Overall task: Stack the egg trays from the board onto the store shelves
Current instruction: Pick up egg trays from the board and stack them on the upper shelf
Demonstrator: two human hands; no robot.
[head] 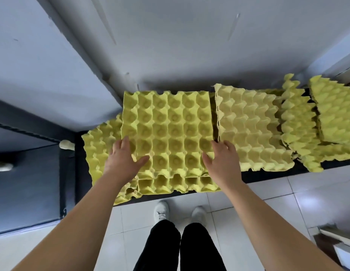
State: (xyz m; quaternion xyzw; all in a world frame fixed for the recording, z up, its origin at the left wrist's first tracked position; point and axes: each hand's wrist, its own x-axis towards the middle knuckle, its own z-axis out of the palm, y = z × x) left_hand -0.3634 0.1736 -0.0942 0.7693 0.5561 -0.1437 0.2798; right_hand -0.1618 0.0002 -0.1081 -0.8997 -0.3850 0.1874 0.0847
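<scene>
A yellow egg tray (167, 132), cups up, lies on top of other yellow trays on a dark board (268, 176). My left hand (122, 159) lies spread on its near-left corner, thumb inside a cup. My right hand (222, 160) rests on its near-right edge, fingers apart and curled over the side. A second tray (178, 184) sticks out underneath toward me. An upturned tray (98, 151) lies skewed to the left. A paler stack (250, 130) sits to the right, with more trays (330, 118) piled crookedly beyond it.
A grey-white shelf panel (170, 45) rises behind the trays, with a slanted panel (37, 71) at left. A dark cabinet (29, 184) stands lower left. White floor tiles (277, 198), my white shoes (161, 211) and black trousers are below. A box corner (338, 243) shows at lower right.
</scene>
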